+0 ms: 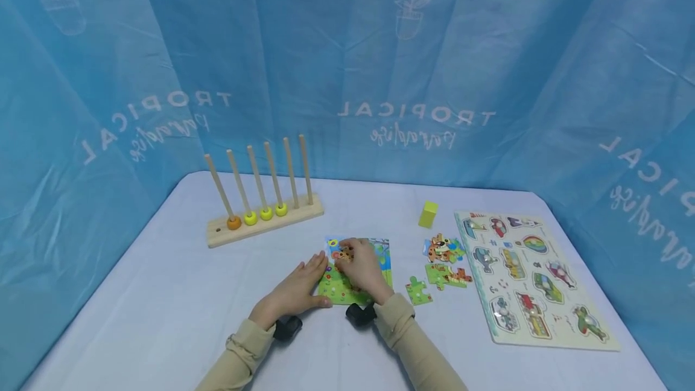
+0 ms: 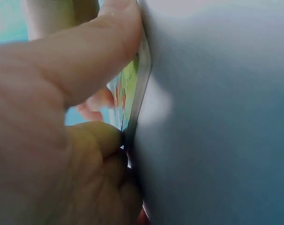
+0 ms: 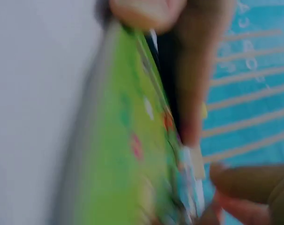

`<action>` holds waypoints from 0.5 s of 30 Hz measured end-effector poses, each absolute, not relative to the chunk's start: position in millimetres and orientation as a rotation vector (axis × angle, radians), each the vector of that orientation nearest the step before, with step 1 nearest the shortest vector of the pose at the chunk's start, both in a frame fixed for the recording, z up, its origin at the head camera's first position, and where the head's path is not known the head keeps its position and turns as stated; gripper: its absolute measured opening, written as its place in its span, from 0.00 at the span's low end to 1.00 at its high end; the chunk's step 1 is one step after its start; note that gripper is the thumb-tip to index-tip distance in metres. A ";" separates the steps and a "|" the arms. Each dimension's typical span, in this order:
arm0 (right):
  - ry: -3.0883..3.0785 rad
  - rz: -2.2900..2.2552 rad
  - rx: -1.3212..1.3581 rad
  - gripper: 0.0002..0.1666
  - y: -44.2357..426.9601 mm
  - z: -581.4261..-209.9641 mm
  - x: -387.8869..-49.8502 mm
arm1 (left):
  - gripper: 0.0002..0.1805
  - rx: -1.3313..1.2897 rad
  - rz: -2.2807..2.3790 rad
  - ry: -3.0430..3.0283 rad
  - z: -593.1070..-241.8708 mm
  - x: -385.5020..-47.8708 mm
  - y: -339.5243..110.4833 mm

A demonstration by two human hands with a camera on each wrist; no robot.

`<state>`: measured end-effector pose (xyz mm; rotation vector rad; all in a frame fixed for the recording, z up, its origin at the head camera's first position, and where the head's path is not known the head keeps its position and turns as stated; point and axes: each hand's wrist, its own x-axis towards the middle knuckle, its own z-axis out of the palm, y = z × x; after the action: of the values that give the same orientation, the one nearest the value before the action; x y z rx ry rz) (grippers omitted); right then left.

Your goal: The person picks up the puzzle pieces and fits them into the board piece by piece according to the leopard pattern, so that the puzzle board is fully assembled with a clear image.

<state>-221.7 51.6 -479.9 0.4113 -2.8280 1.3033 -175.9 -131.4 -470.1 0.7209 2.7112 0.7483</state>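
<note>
Blue curtain bkgd w/ mirrored lettering, behind white tabletop. On R: big vehicle-shape board, lying flat, shapes in it. Far L: wooden peg stand, six rods. Centre, near edge: animal jigsaw, lying flat betw. both hands; this is the work in hand. L hand rests at its L side, fingers nearly straight, thumb at lower L corner; appears to steady it, no hold round anything. R hand is over the upper part, fingers bent, thumb + index close tog. at a brown spotted pc; they seem to pinch it, but whether it's lifted or seated I can't tell (R wrist view blurred). Just R of jigsaw, loose pcs: animal-face group, overlapping, count unclear; green/orange pair below; single green pc nearest. Progress (judgement): partway. Lower L grass area looks covered, upper R shows picture too, though can't tell fitted pcs from printed base; centre hidden by R hand. Left to do: spotted pc, if not seated, + the loose pcs, prob. several. Yellow-green block sits above pcs, apart. Smallest: orange bead + three yellow beads on the rods, prob. unrelated.
</note>
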 end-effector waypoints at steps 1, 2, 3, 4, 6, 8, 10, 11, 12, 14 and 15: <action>-2.818 1.367 0.437 0.22 54.8 -479.8 -223.3 | 0.50 0.720 0.746 2.714 -469.9 -176.0 -131.2; -2.804 1.442 0.451 0.23 58.4 -478.9 -225.0 | 0.50 0.716 0.747 2.717 -469.7 -176.2 -130.8; -2.791 1.525 0.460 0.23 62.8 -477.8 -227.0 | 0.50 0.713 0.749 2.721 -469.7 -176.5 -130.6; -2.783 1.586 0.458 0.23 68.0 -476.2 -228.8 | 0.50 0.707 0.751 2.723 -470.1 -176.9 -130.5; -2.758 1.704 0.438 0.23 80.5 -473.8 -232.0 | 0.50 0.695 0.740 2.729 -470.3 -177.0 -130.1; -2.749 1.760 0.389 0.23 95.4 -471.0 -234.7 | 0.50 0.682 0.734 2.726 -471.1 -176.8 -129.7; -2.763 1.738 0.335 0.22 114.1 -470.1 -237.3 | 0.50 0.673 0.730 2.724 -471.2 -175.9 -129.4; -2.770 1.717 0.298 0.22 124.7 -469.9 -238.8 | 0.51 0.669 0.728 2.722 -470.8 -175.4 -129.2; -2.778 1.688 0.253 0.22 135.6 -469.1 -240.2 | 0.51 0.667 0.732 2.717 -470.3 -174.9 -129.0; -2.794 1.614 0.137 0.22 159.2 -467.8 -241.7 | 0.51 0.665 0.740 2.714 -469.5 -174.2 -128.7; -2.791 1.590 0.082 0.22 171.4 -467.3 -241.9 | 0.51 0.667 0.749 2.712 -468.8 -173.8 -128.8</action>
<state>-241.9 171.4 -467.3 0.0821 -2.7910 1.5898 -173.8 -128.8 -468.8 0.6672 2.7122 0.7489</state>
